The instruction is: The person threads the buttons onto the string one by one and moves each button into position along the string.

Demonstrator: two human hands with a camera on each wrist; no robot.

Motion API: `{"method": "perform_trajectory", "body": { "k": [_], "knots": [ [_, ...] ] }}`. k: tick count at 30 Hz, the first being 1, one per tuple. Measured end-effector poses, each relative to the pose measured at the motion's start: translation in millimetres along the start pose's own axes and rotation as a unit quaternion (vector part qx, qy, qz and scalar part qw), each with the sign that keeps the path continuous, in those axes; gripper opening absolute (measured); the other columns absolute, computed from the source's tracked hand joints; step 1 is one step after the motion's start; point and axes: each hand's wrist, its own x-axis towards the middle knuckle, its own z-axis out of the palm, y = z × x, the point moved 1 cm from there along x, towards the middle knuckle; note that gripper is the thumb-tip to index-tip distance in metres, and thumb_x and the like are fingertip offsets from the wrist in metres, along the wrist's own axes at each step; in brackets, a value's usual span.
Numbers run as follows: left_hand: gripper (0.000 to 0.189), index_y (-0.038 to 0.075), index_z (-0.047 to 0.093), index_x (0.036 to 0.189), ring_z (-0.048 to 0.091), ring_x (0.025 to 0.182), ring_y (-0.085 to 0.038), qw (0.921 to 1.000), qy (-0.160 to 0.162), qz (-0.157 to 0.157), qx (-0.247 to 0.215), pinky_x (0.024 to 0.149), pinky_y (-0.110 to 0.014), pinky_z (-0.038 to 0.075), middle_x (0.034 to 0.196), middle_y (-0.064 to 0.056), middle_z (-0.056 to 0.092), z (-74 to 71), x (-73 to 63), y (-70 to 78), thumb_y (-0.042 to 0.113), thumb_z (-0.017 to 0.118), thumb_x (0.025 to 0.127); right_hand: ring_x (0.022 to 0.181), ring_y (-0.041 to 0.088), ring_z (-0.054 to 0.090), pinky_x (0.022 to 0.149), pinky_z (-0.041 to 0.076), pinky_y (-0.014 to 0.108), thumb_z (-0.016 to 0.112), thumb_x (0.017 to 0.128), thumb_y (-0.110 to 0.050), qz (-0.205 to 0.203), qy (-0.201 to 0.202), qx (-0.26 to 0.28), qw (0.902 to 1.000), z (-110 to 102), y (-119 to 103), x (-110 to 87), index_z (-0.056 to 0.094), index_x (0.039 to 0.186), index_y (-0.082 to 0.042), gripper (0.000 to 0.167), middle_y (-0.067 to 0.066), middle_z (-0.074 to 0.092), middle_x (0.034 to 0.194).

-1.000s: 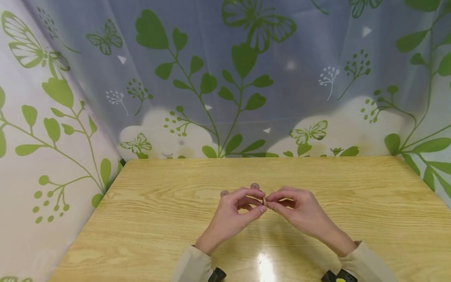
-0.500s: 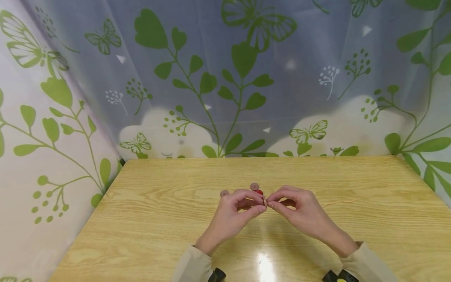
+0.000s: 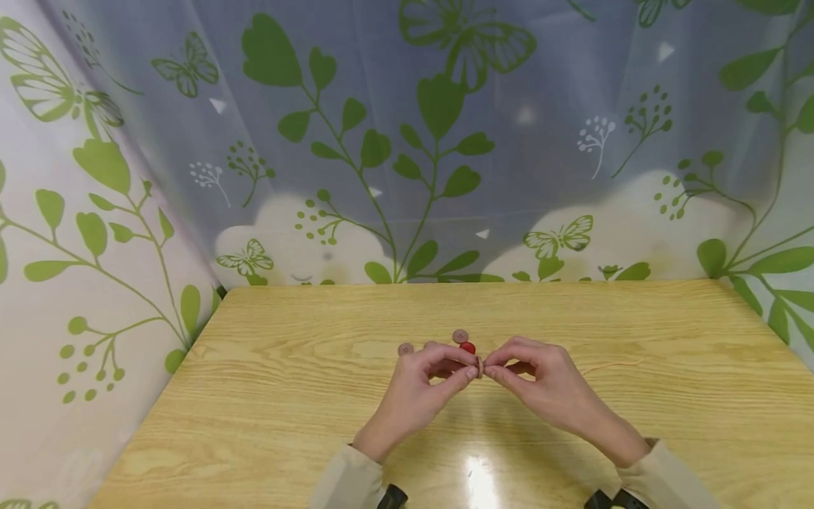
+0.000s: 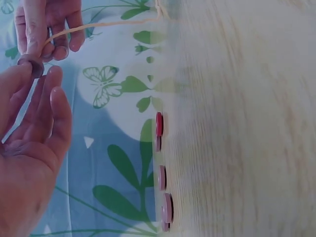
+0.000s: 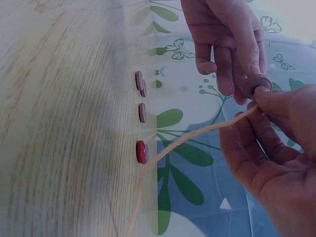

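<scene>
Over the middle of the table, my left hand (image 3: 420,385) pinches a brownish button (image 3: 480,367) on edge between thumb and fingers. My right hand (image 3: 550,382) meets it from the other side, its thumb and forefinger at the button's face. A thin pale-orange cord (image 5: 192,134) runs from the right fingertips and trails down toward the table. In the right wrist view the right thumb touches the button (image 5: 256,86) where the cord meets it. Whether the cord passes through a hole is hidden by the fingers.
Beyond the left hand lie a red button (image 3: 467,348) and a brownish button (image 3: 461,336) close together, with another brownish button (image 3: 405,349) to their left. Both wrist views show several buttons on the wooden table (image 3: 286,396). A patterned curtain (image 3: 356,141) stands behind.
The left fingers have shifted slightly, uncovering the red button behind them. The held button has moved a little to the right and now stands on edge between both hands' fingertips.
</scene>
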Motion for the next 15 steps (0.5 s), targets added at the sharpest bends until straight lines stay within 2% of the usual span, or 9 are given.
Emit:
{"method": "perform_trajectory", "body": {
  "k": [4,7,15],
  "knots": [
    [0.007,0.010,0.073,0.103,0.068,0.092,-0.009,0.9978,0.005,0.032,0.058,0.076,-0.023,0.059,0.106,-0.006,0.076,0.3,0.5,0.5,0.014,0.071,0.097,0.077,0.006,0.068,0.069,0.060,0.023,0.073,0.093,-0.005,-0.013,0.000,-0.002,0.9999,0.3,-0.2,0.4,0.077,0.096,-0.016,0.012,-0.002,0.073,0.090],
    [0.005,0.010,0.070,0.102,0.064,0.091,-0.009,0.9962,-0.004,0.033,0.081,0.075,-0.022,0.058,0.106,-0.004,0.072,0.4,-0.4,0.6,0.014,0.068,0.099,0.076,0.005,0.068,0.067,0.060,0.023,0.073,0.093,-0.005,-0.019,0.000,0.000,0.9998,0.5,-0.3,0.4,0.077,0.096,-0.017,0.013,-0.002,0.073,0.090],
    [0.006,0.010,0.065,0.103,0.061,0.085,-0.007,0.9978,-0.018,0.018,0.061,0.072,-0.021,0.055,0.096,-0.005,0.067,0.4,-1.5,1.3,0.015,0.063,0.102,0.081,0.003,0.068,0.073,0.062,0.025,0.076,0.091,-0.006,0.006,-0.011,0.022,0.9997,2.2,-1.8,0.5,0.077,0.107,-0.012,0.017,-0.002,0.075,0.092]
  ]
}}
